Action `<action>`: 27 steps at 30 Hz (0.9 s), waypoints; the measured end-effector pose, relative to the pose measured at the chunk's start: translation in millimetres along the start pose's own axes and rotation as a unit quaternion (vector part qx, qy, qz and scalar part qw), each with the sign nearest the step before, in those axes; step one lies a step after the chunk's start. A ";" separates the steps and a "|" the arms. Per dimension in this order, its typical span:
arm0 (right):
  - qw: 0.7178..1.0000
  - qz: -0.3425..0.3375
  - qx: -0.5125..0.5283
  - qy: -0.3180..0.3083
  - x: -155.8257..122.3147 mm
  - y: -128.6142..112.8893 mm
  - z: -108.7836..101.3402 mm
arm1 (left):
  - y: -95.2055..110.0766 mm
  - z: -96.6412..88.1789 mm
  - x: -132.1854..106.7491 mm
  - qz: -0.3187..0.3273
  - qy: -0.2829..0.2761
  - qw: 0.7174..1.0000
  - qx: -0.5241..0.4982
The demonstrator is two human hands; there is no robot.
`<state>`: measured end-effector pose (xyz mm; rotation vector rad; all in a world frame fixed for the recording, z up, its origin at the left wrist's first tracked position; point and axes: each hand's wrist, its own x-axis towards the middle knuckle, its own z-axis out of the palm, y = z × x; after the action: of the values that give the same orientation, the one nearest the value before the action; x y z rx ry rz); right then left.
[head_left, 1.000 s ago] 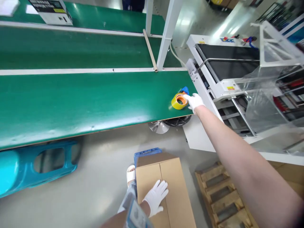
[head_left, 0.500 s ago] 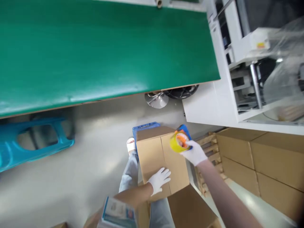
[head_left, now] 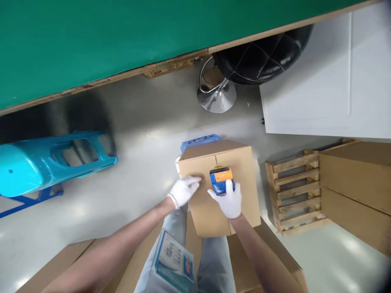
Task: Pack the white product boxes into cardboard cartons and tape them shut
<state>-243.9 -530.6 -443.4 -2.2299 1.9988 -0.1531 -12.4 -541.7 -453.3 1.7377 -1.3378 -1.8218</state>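
Observation:
A closed cardboard box (head_left: 241, 171) sits in front of my legs with its top flaps shut. My right hand (head_left: 229, 201), in a white glove, grips a blue and orange tape dispenser (head_left: 221, 180) pressed on the box's top, over the centre seam. My left hand (head_left: 184, 190), also gloved, rests on the left part of the box top with its fingers curled against the cardboard, just left of the dispenser.
A green table (head_left: 122, 36) spans the top. Under its edge stands a black stool on a chrome base (head_left: 216, 95). A white cabinet (head_left: 320, 89) is at the right, with a wooden pallet (head_left: 293, 195) and cartons (head_left: 354, 183) below it. A turquoise plastic frame (head_left: 45, 160) lies left. A blue crate (head_left: 200, 142) shows behind the box.
My right hand picked the tape dispenser off the green table and brought it down onto the box top. My left hand slid to the box's left side. My view dropped toward the floor.

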 end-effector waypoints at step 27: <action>0.979 0.076 -0.046 -0.184 13.1 -26.3 -47.9 | 115.5 -50.6 134.0 -0.043 -0.013 0.999 -0.008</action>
<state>-224.9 -542.7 -392.0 -1.9648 1.9873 0.3508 -41.5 -723.1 -441.4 1.7961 -1.2712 -1.9013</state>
